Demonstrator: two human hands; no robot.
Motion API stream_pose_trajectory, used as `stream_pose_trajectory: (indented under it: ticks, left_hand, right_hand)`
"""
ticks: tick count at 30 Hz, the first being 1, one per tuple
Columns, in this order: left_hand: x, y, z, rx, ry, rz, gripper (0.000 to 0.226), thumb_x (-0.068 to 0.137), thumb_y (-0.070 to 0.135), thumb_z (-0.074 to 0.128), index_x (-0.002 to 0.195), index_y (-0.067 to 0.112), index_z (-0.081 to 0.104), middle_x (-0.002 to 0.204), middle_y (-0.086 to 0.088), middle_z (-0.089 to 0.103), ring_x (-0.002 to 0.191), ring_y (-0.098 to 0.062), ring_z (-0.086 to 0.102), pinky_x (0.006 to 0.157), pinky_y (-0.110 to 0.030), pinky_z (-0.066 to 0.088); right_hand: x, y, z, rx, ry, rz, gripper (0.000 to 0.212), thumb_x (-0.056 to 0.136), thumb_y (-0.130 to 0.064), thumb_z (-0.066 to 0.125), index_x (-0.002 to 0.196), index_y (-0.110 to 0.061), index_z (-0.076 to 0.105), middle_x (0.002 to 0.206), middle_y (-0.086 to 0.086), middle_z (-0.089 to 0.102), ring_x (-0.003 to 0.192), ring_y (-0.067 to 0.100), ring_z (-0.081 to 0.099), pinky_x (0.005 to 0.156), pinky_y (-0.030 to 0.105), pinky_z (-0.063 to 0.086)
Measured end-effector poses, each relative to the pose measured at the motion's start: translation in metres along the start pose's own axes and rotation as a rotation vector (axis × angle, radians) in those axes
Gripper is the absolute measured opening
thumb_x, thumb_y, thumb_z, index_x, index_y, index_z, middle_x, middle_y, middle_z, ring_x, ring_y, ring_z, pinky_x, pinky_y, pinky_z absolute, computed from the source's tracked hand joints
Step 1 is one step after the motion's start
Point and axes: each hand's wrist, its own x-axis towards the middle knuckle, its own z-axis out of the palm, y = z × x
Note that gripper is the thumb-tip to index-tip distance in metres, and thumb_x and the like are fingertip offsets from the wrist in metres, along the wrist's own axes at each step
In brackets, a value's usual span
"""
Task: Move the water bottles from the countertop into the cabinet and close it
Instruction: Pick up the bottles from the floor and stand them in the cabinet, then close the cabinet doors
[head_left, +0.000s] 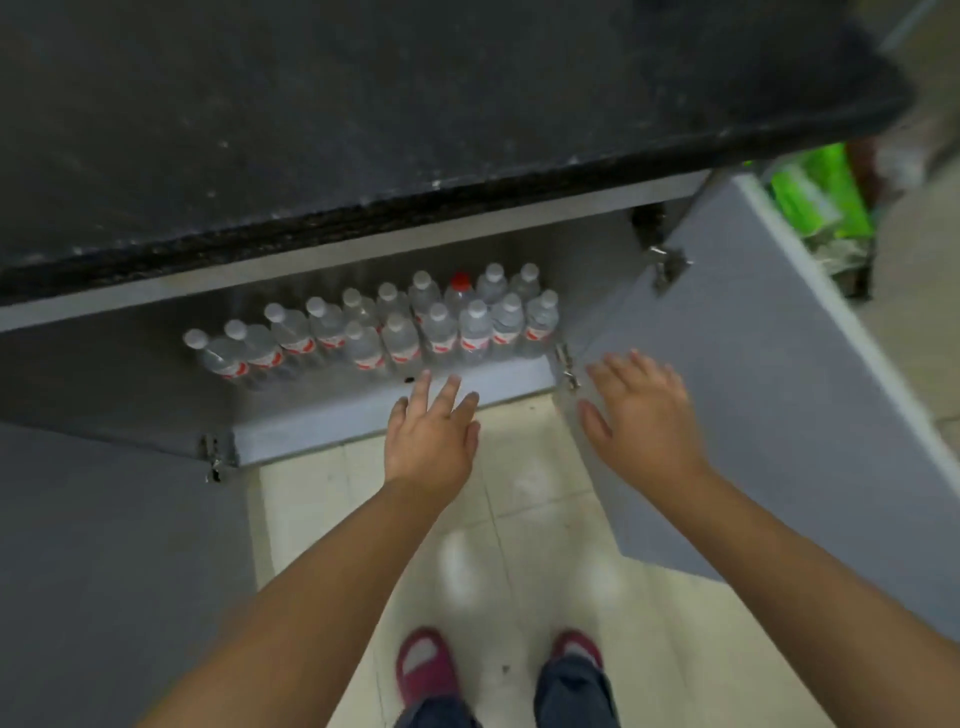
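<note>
Two hands reach out ahead of us, both with fingers spread and holding nothing. Our left hand hovers palm down over the front lip of the cabinet, fingertips near the foremost bottles. Our right hand is spread in front of the inner face of the right cabinet door, just beside its lower hinge; motion blur keeps us from telling whether it touches the door. The water bottles stand upright inside the cabinet in two rows, nearly all white-capped with red labels, one red-capped bottle in the back row. Both doors stand open, the left cabinet door swung toward us. Above, the dark speckled bench overhangs the cabinet. Below us lies a pale tiled floor, with our red slippers on it. Green packaging sits beyond the right door.
</note>
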Motion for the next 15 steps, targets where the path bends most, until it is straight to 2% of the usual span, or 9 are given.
stream_pose_trajectory:
  ticks: [3, 6, 8, 10, 12, 15]
  left_hand:
    - [-0.023, 0.046, -0.013, -0.011, 0.055, 0.073, 0.046, 0.102, 0.034, 0.024, 0.148, 0.027, 0.021, 0.16, 0.005, 0.009, 0.149, -0.022, -0.004, 0.121, -0.041, 0.006]
    - [-0.042, 0.089, -0.018, -0.03, 0.106, 0.087, 0.047, 0.102, 0.034, 0.025, 0.148, 0.026, 0.02, 0.16, 0.005, 0.01, 0.149, -0.022, -0.003, 0.121, -0.042, 0.007]
    - [-0.054, 0.112, -0.017, -0.027, 0.107, 0.084, 0.048, 0.102, 0.035, 0.024, 0.148, 0.026, 0.018, 0.161, 0.005, 0.009, 0.149, -0.023, -0.004, 0.121, -0.042, 0.007]
    - [-0.066, 0.127, -0.014, -0.016, 0.116, 0.069, 0.048, 0.102, 0.036, 0.024, 0.149, 0.026, 0.016, 0.161, 0.005, 0.007, 0.149, -0.023, -0.005, 0.121, -0.042, 0.007]
    - [-0.079, 0.133, -0.012, -0.003, 0.119, 0.046, 0.048, 0.102, 0.036, 0.023, 0.149, 0.027, 0.016, 0.161, 0.005, 0.007, 0.149, -0.023, -0.006, 0.121, -0.042, 0.006]
    - [-0.1, 0.12, -0.012, 0.007, 0.144, -0.041, 0.048, 0.102, 0.036, 0.024, 0.149, 0.027, 0.018, 0.161, 0.004, 0.006, 0.149, -0.024, -0.006, 0.121, -0.041, 0.006]
  right_hand:
    - [-0.051, 0.045, -0.049, -0.019, 0.098, 0.071, 0.05, 0.073, -0.033, 0.041, 0.096, -0.001, 0.071, 0.103, 0.023, 0.073, 0.102, 0.047, 0.065, 0.081, 0.067, 0.047]
    - [-0.093, 0.084, -0.085, -0.043, 0.207, 0.198, 0.048, 0.082, -0.028, 0.057, 0.122, -0.002, 0.059, 0.135, 0.028, 0.052, 0.128, 0.05, 0.043, 0.099, 0.066, 0.036]
    - [-0.115, 0.102, -0.091, 0.02, 0.068, 0.247, 0.063, 0.089, -0.026, 0.058, 0.143, -0.007, 0.032, 0.152, 0.023, 0.025, 0.141, 0.041, 0.025, 0.112, 0.052, 0.028]
    - [-0.13, 0.108, -0.088, 0.106, -0.079, 0.219, 0.073, 0.094, -0.029, 0.051, 0.149, -0.008, 0.008, 0.155, 0.018, 0.014, 0.137, 0.034, 0.031, 0.107, 0.04, 0.035]
    - [-0.136, 0.104, -0.086, 0.154, -0.092, 0.155, 0.074, 0.096, -0.028, 0.046, 0.149, -0.007, -0.001, 0.156, 0.018, 0.01, 0.135, 0.033, 0.034, 0.102, 0.036, 0.038]
    - [-0.143, 0.084, -0.077, 0.189, -0.15, 0.071, 0.068, 0.097, -0.025, 0.042, 0.149, -0.004, 0.003, 0.155, 0.028, -0.006, 0.144, 0.039, 0.016, 0.11, 0.037, 0.033]
